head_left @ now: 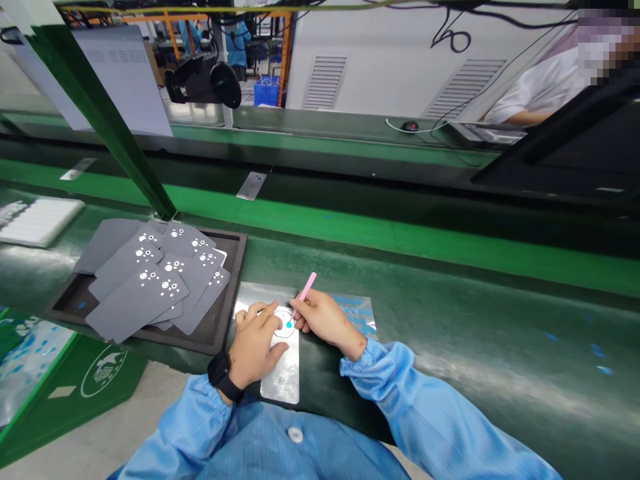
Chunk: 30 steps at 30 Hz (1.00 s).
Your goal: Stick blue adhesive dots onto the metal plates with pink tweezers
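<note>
Pink stylus (305, 293) in right hand (324, 319); left hand (255, 345) on brushed metal plate (286, 381)

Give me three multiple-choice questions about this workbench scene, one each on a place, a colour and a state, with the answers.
1. Where does the black tray sit relative to the metal plate?
A. To its left
B. To its right
C. On top of it

2. What colour is the slim tool in the right hand?
A. Blue
B. Pink
C. Black

3. How do the grey sheets lie?
A. Squared in one neat stack
B. Standing on edge
C. Overlapping at loose angles

1: A, the tray appears left of the plate.
2: B, a pink shaft rises from the fingers.
3: C, the sheets lie askew across one another.
</note>
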### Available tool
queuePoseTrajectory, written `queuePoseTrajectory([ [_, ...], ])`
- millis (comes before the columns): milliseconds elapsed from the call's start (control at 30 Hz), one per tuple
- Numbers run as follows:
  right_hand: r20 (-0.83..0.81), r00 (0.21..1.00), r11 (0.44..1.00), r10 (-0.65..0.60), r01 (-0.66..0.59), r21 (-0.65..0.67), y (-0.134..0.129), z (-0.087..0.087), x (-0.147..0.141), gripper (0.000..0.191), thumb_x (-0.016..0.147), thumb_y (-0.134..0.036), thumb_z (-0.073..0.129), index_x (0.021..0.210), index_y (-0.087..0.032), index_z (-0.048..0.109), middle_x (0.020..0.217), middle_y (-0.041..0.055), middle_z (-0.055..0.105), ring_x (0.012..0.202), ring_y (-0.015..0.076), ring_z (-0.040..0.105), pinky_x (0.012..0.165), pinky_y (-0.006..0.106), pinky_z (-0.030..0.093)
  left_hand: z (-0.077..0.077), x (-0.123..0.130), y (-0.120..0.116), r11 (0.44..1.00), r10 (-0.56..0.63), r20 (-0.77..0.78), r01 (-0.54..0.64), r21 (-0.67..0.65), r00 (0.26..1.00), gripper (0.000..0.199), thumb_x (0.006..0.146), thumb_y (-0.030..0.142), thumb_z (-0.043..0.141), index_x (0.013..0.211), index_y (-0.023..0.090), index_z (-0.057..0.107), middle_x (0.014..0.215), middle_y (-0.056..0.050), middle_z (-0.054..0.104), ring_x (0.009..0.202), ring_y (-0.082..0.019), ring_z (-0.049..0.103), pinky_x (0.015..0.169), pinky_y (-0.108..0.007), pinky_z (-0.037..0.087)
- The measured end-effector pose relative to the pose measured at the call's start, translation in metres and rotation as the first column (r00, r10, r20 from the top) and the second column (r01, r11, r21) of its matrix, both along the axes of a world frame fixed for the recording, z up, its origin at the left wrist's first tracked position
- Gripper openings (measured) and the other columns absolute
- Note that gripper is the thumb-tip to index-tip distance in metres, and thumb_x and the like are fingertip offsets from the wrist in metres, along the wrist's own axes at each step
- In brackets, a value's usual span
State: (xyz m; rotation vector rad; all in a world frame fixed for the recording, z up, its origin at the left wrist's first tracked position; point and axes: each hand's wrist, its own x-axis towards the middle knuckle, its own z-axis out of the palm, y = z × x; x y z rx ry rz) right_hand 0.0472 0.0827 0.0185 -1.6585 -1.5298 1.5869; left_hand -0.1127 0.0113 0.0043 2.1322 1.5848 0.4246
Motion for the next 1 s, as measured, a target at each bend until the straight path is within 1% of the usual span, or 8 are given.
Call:
queuePoseTrajectory([
  [200, 0.001, 1.0, 1.0, -0.009, 0.009, 0.012, 0.0007, -0.0002, -0.0002, 0.021, 0.086, -0.017, 0.054, 0.066, -0.017, 0.052, 0.055, -0.0022, 0.061, 0.042, 0.0087, 0.058, 0.038, 0.017, 0.045, -0.0002, 0.0001, 0.0002, 1.0, -0.004, -0.01, 0.004, 0.001, 1.0, 0.023, 0.073, 0.019, 0.069, 0.091, 0.022, 0.055, 0.139, -0.008, 0.05, 0.12, -0.031, 0.042, 0.09, -0.049, 0.033],
  [533, 0.027, 0.999, 0.999, 0.028, -0.029, 0.026, 0.0014, 0.0014, -0.0013, 0.022, 0.086, -0.017, 0.054, 0.063, -0.018, 0.052, 0.053, -0.002, 0.061, 0.042, 0.0089, 0.058, 0.038, 0.016, 0.045, -0.0004, 0.0002, -0.0005, 1.0, -0.002, -0.011, 0.002, 0.009, 1.0, 0.023, 0.074, 0.02, 0.066, 0.095, 0.023, 0.059, 0.139, -0.007, 0.05, 0.119, -0.03, 0.042, 0.089, -0.048, 0.034],
  [800, 0.041, 0.998, 0.997, 0.043, -0.045, 0.066, 0.0002, -0.0004, 0.0007, 0.02, 0.086, -0.018, 0.054, 0.066, -0.018, 0.052, 0.056, -0.0015, 0.063, 0.043, 0.0092, 0.059, 0.039, 0.016, 0.047, 0.0005, 0.0, -0.0017, 0.998, -0.042, -0.062, 0.045, 0.048, 0.997, 0.029, 0.075, 0.023, 0.064, 0.104, 0.024, 0.064, 0.139, -0.01, 0.049, 0.117, -0.034, 0.042, 0.087, -0.051, 0.034],
  [1000, 0.042, 0.998, 0.993, 0.048, -0.052, 0.105, -0.0012, -0.0027, 0.0013, 0.019, 0.085, -0.019, 0.054, 0.066, -0.019, 0.052, 0.053, -0.0022, 0.062, 0.043, 0.0102, 0.06, 0.041, 0.017, 0.046, 0.0019, 0.0032, -0.0031, 0.997, -0.029, -0.08, 0.034, 0.068, 0.996, 0.033, 0.074, 0.023, 0.062, 0.106, 0.028, 0.067, 0.137, -0.009, 0.049, 0.117, -0.033, 0.042, 0.088, -0.05, 0.034],
])
